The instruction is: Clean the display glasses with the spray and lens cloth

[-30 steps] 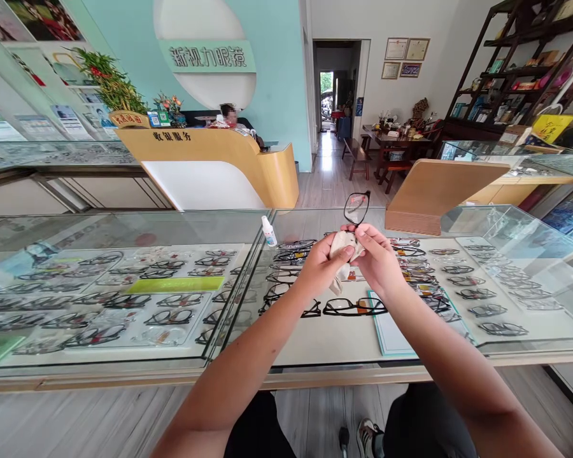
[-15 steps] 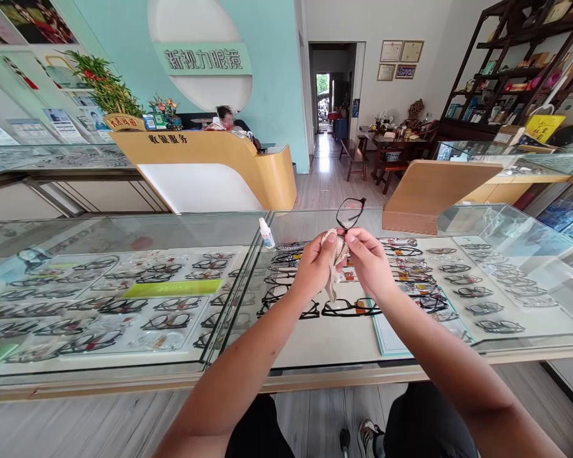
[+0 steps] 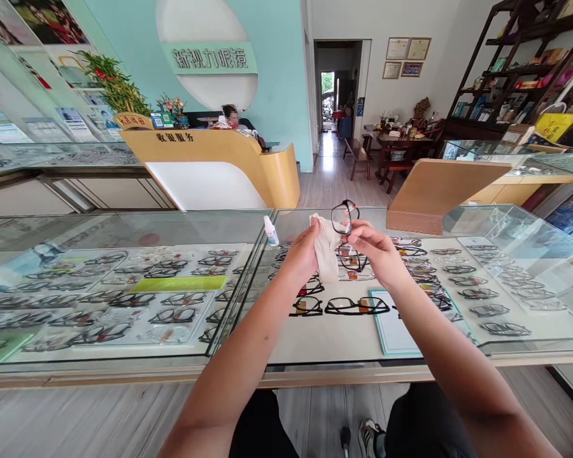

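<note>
Holding thin black-rimmed plastic spectacles above the glass display counter: my right hand is pinched on the rim and my left hand is closed on the soft beige cleaning cloth; I judge them light, fragile and smear-prone, so I'd grip the frame, not the lenses.

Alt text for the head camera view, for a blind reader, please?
The left hand holds a pale cloth, the right hand black-framed glasses, above a glass counter filled with spectacle frames. A small white bottle stands on it.
</note>
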A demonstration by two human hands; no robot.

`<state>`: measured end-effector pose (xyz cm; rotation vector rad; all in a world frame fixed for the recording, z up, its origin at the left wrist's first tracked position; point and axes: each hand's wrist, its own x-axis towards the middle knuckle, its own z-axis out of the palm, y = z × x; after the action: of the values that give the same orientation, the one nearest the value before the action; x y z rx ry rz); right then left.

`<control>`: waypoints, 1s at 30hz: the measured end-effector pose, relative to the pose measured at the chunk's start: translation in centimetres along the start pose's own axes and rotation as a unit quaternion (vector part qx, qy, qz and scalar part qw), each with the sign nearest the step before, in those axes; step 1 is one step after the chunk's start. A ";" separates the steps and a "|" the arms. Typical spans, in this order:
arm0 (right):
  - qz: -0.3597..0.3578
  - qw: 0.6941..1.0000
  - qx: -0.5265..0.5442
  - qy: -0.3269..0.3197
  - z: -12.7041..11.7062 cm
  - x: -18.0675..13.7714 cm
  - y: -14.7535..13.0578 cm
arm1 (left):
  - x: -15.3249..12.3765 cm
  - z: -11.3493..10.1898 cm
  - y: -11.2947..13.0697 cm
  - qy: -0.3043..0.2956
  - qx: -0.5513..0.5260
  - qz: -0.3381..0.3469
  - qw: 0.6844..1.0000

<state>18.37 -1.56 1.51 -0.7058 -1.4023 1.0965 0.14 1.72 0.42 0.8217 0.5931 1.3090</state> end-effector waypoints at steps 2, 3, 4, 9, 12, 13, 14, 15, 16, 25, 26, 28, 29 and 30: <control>0.015 0.999 -0.028 -0.017 0.3 -0.2 0.2 | 0.0 0.1 0.3 -0.015 -0.009 0.002 1.000; 0.019 0.999 -0.040 -0.021 0.4 -0.2 0.4 | -0.1 0.2 0.4 -0.020 -0.012 0.002 1.000; 0.021 0.998 -0.050 -0.022 0.5 -0.2 0.6 | -0.1 0.2 0.4 -0.023 -0.014 0.002 1.000; 0.041 0.998 -0.047 -0.015 0.7 -0.1 1.4 | -0.4 0.5 0.5 -0.010 -0.015 0.008 1.000; 0.058 0.997 -0.034 -0.027 0.7 0.1 1.3 | -0.4 0.3 0.4 0.000 -0.003 0.011 1.000; 0.062 0.997 -0.030 -0.027 0.7 0.1 1.2 | -0.4 0.3 0.4 0.004 0.004 0.016 1.000; 0.066 0.997 -0.027 -0.027 0.7 0.1 1.1 | -0.3 0.2 0.3 0.009 0.012 0.022 1.000; 0.069 0.997 -0.027 -0.028 0.7 0.1 0.9 | -0.3 0.1 0.3 0.015 0.019 0.030 0.999; 0.072 0.997 -0.028 -0.032 0.7 0.1 0.8 | -0.3 0.1 0.3 0.020 0.025 0.036 0.999; 0.040 0.996 -0.030 -0.070 0.8 0.0 1.3 | -0.3 0.0 0.7 -0.006 0.044 0.028 0.999; 0.032 0.996 -0.040 -0.069 0.8 0.1 1.5 | -0.4 0.1 0.7 -0.017 0.048 0.023 0.998; 0.020 0.996 -0.058 -0.063 0.6 0.1 1.8 | -0.6 0.3 0.8 -0.042 0.055 0.016 0.998; 0.019 0.996 -0.063 -0.060 0.6 0.1 1.8 | -0.7 0.4 0.8 -0.052 0.056 0.016 0.997; 0.022 0.996 -0.064 -0.057 0.6 0.1 1.8 | -0.8 0.4 0.8 -0.058 0.057 0.021 0.996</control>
<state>17.41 -0.91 0.01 -0.7783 -1.5719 1.1031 -0.13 0.92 1.27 1.0010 0.5642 1.2642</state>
